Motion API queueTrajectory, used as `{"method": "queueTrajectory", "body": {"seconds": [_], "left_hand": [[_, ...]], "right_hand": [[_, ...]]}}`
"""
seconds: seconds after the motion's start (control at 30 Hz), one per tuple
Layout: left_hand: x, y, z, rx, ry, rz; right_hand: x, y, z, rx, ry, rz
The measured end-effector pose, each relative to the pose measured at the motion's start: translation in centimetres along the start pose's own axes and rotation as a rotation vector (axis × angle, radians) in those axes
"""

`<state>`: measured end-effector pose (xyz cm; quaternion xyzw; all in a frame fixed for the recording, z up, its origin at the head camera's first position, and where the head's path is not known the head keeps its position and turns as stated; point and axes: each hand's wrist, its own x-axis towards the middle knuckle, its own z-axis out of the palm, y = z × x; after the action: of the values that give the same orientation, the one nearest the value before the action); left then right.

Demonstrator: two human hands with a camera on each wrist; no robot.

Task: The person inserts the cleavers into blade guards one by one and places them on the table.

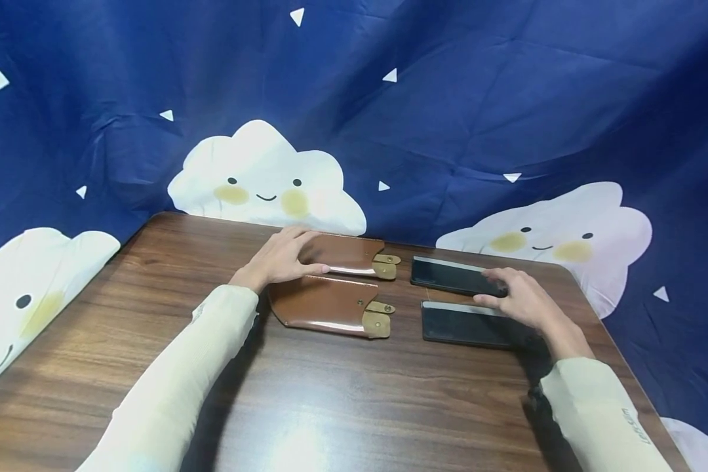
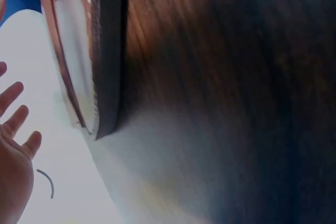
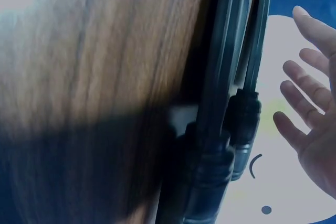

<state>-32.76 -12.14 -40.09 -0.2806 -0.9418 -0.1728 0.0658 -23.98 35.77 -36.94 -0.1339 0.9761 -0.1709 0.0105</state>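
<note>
Two brown leather sheaths lie one behind the other at mid-table, the far sheath [image 1: 351, 252] and the near sheath [image 1: 324, 305], with tan snap straps on their right ends. My left hand [image 1: 280, 259] is over the left end of the far sheath, fingers loosely extended. To the right are two black-bladed cleavers with pale edges, the far cleaver [image 1: 448, 276] and the near cleaver [image 1: 463, 326]. My right hand [image 1: 525, 298] hovers by their handle ends, fingers relaxed. In the right wrist view both black handles [image 3: 244, 124] show beside the open palm.
Everything lies on a wood-grain table [image 1: 342, 400] with rounded far corners. A blue curtain [image 1: 425, 118] with smiling clouds hangs right behind it. A flat brown patch [image 1: 445, 295] shows between the cleavers.
</note>
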Motion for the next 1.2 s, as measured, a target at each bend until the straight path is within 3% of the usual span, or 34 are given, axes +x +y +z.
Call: {"method": "queueTrajectory", "body": {"seconds": [0.17,0.4,0.5,0.77,1.0,1.2], "left_hand": [[0.4,-0.7,0.3,-0.012,0.000,-0.028],[0.9,-0.6,1.0,-0.036,-0.017,-0.033],[1.1,-0.5,1.5,-0.034,-0.013,-0.033],[2.1,-0.7,3.1,0.018,-0.093,0.012],[3.4,-0.8,3.0,0.080,-0.155,0.060],[4.5,-0.6,3.0,0.072,-0.183,0.026]], "right_hand": [[0.3,0.9,-0.5,0.046,-0.012,0.052],[0.2,2.3,-0.8,0.098,-0.031,0.115],[0.1,3.0,-0.8,0.075,-0.045,0.108],[-0.3,4.4,-0.3,0.003,-0.095,0.091],[0.4,4.8,0.1,-0.014,-0.129,0.116],[0.9,5.5,-0.2,-0.030,-0.149,0.149]]}}
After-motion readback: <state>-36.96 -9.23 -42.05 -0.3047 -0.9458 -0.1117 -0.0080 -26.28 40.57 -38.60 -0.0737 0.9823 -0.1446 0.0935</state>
